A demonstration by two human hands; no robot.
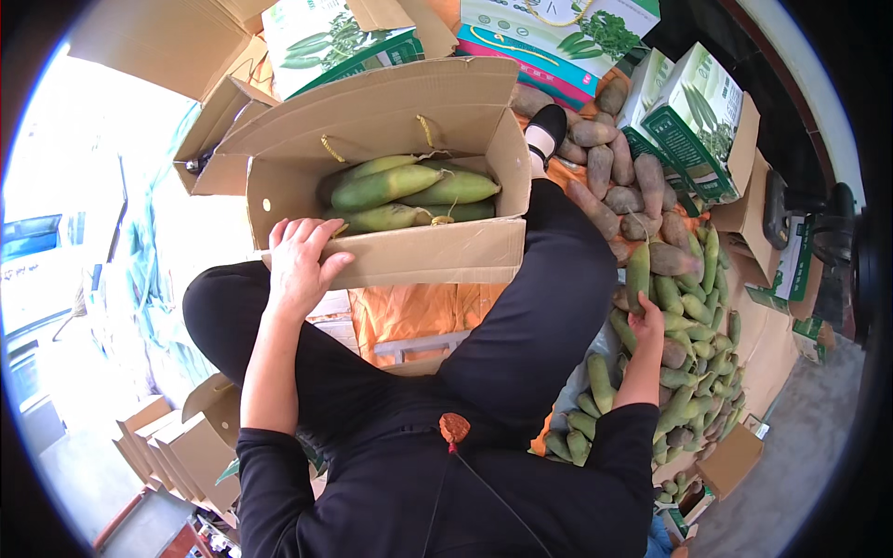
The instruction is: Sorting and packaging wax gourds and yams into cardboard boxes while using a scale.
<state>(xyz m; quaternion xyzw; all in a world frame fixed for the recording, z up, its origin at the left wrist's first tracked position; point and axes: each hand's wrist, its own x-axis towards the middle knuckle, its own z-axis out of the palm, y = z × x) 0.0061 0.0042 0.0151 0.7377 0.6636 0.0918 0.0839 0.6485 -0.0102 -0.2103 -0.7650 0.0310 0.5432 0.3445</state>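
An open cardboard box (437, 259) with yellow cord handles sits in front of me, between my bent legs. Several long green radishes (386, 190) lie inside it. My left hand (302, 265) grips the near left part of its rim, fingers over the edge and thumb along the flap. Out to the right, my right hand (646, 324) is closed around the lower end of a green radish (638, 270), which points away from me above the pile. Part of that hand's grip is hidden behind the radish.
A heap of green radishes (693, 330) spreads along my right side. Beyond it lie dusty brownish-purple radishes (600, 167) on an orange sheet. Printed green-and-white cartons (693, 126) stand at the far right, more boxes (339, 46) at the back, and flattened cardboard (177, 451) at the lower left.
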